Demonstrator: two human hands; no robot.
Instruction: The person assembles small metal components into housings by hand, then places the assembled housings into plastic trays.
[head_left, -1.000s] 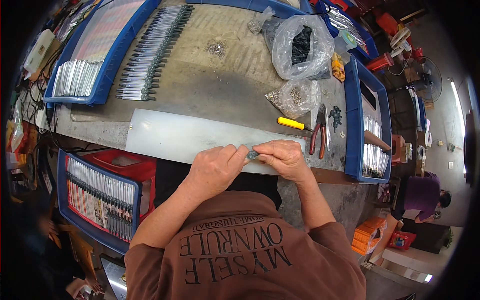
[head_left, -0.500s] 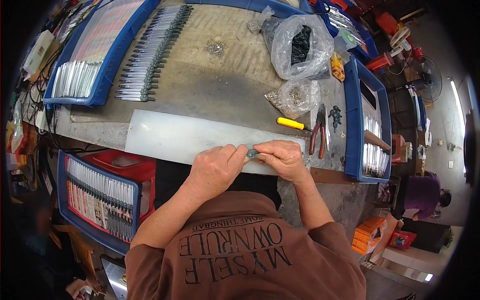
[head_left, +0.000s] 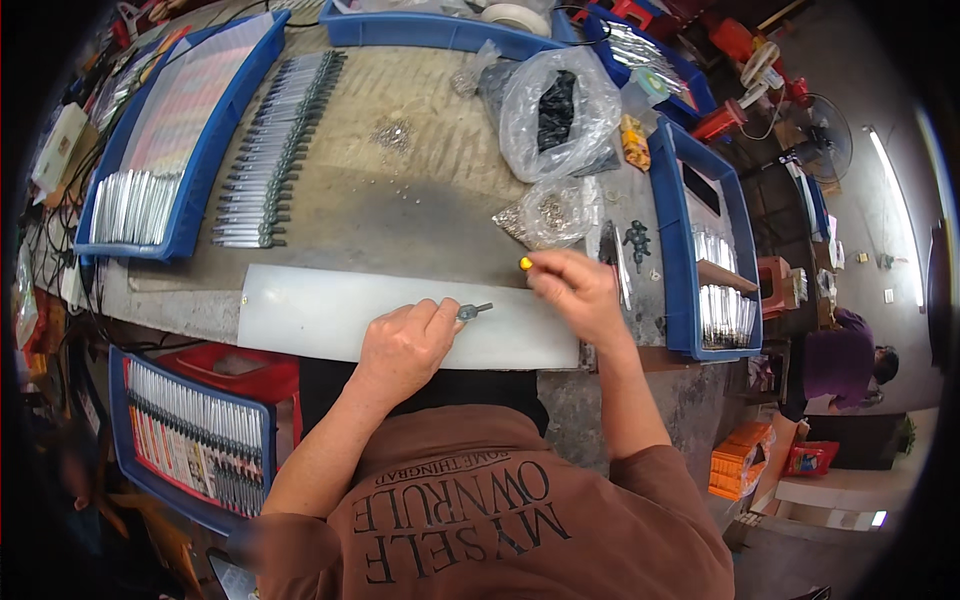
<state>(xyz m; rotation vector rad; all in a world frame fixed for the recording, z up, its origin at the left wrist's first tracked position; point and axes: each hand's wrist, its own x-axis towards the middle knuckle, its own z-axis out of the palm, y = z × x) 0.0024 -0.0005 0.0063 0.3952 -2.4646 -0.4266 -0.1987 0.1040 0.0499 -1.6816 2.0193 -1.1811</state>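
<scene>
My left hand is closed round a small grey-green plastic part with a thin stem, just above a long white board along the table's near edge. My right hand is closed on a yellow-handled screwdriver. Only the yellow end shows past its fingers; the shaft cannot be made out. Pliers lie beyond that hand, partly covered by it. Beside them rests a cluster of dark green parts.
A row of slim tools lies left of a pile of small metal pieces. Clear bags of fittings and black parts stand at the far right. Blue trays flank the table; another blue tray stands low at left.
My right hand has left the part, moved up and right, and taken the yellow screwdriver from the table. My left hand keeps the part and has shifted slightly left. The whole view has shifted.
</scene>
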